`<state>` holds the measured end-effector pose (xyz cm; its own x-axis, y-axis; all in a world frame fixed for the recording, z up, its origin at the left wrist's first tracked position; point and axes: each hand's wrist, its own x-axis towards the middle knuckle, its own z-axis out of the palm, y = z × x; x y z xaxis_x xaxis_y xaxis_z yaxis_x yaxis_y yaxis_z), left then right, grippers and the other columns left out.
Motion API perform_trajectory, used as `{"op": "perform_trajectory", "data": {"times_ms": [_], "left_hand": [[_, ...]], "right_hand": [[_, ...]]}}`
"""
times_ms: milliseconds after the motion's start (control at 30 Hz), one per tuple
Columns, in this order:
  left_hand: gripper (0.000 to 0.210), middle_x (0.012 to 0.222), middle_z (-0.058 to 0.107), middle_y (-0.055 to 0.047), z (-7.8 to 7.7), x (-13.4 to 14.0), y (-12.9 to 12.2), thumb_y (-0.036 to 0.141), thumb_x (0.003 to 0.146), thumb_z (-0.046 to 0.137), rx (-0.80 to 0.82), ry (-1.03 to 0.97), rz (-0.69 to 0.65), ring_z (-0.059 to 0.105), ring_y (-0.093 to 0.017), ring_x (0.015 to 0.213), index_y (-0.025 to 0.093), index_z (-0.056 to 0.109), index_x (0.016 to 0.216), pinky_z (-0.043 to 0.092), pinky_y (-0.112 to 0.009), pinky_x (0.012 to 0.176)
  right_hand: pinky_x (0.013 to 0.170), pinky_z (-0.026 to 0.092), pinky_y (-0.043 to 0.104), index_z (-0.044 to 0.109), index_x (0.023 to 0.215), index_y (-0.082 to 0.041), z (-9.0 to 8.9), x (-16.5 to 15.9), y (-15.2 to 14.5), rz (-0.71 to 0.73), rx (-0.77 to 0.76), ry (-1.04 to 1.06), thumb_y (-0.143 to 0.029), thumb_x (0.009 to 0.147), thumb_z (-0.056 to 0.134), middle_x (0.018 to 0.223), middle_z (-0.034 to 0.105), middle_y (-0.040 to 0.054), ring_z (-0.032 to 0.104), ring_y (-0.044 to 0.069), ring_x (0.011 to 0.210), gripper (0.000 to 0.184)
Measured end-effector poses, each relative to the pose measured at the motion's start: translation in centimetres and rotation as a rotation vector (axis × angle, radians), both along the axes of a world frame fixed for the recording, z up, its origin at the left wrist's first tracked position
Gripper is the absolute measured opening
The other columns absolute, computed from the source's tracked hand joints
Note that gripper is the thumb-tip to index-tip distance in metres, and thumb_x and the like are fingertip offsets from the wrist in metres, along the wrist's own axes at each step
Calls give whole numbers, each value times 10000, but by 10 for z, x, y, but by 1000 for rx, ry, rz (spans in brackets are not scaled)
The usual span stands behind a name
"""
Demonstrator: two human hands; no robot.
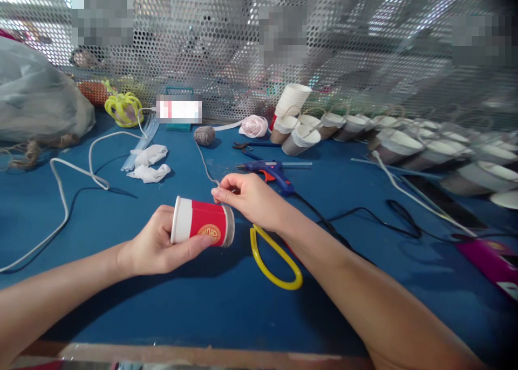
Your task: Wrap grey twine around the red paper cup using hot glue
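Observation:
My left hand [162,246] is wrapped round a red and white paper cup [202,219] lying on its side, its rim facing left. Grey yarn circles the cup's base end at the right. Just above that end, my right hand [243,197] pinches the grey yarn [204,165], which runs back to a small grey yarn ball [204,136]. Behind the right hand lies a blue glue gun [275,173] with a clear glue stick in it. Below the right forearm shows a yellow looped handle [279,262]; the rest of that tool is hidden.
Many yarn-wrapped cups [404,143] with handles crowd the right side, near a stack of white cups [293,97]. Pliers [254,144], a pink ribbon roll [253,126] and crumpled white scraps [149,164] lie around. A white cable [60,197] crosses the left; a perforated metal screen [226,46] stands behind.

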<state>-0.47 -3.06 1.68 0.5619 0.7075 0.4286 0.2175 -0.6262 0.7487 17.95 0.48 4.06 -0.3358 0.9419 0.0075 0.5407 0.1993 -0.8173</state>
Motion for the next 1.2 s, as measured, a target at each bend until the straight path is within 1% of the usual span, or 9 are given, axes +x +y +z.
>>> {"op": "perform_trajectory", "data": {"times_ms": [233,433,533,633,733,833,933,1067,1200], "left_hand": [[250,466,517,12,0,0,0,206,756,588,-114,-24,31,407,-72,443,137,524,524,363,-180,434],[225,473,493,32,3,3,-1,266,730,616,-510,-191,54,357,-49,417,123,584,559,306,-155,379],[251,464,484,32,2,3,0,302,715,635,-623,-259,65,350,-46,415,114,596,553,301,-152,376],[246,470,489,29,2,3,1,284,736,618,-581,-267,32,354,-46,419,113,597,560,312,-149,380],[182,501,520,22,3,2,2,209,748,603,-383,-240,15,396,-54,442,118,598,591,344,-147,405],[121,523,532,21,4,1,3,155,746,599,-189,-231,62,422,-59,463,122,598,629,370,-147,435],[127,524,522,21,1,1,6,177,760,588,-190,-224,106,407,-59,461,118,602,649,368,-150,430],[148,612,584,-10,-3,3,9,246,750,614,-368,-207,113,449,-78,526,104,649,732,399,-171,485],[237,638,624,-12,-1,4,16,321,653,716,-815,-310,19,507,-87,549,109,670,749,416,-177,519]], "right_hand": [[517,345,234,544,645,-162,-3,0,0,2,-47,8,-340,763,536,610,553,-9,452,103,564,214],[492,336,232,504,628,-172,-4,0,2,-3,-99,5,-351,763,532,570,509,-26,424,93,515,226],[478,332,228,489,613,-178,-6,-1,2,-1,-111,-3,-359,765,526,557,504,-29,422,92,502,239],[480,338,232,507,616,-178,-10,-2,4,-6,-109,-21,-360,767,523,565,526,-19,445,102,513,236],[532,356,250,529,640,-177,-7,2,8,-76,-42,-58,-354,750,556,632,557,7,481,127,589,211],[598,364,267,527,691,-177,7,10,8,-162,56,-78,-404,788,511,697,560,19,483,139,656,247],[622,382,264,533,703,-175,24,16,-2,-36,-42,4,-489,840,399,696,567,13,489,125,650,368],[586,380,239,513,735,-176,25,16,-19,110,-239,108,-431,720,621,698,540,-20,474,102,621,278],[557,366,228,469,690,-185,13,14,-29,58,-168,145,-356,735,624,656,494,-39,444,93,597,236]]}}
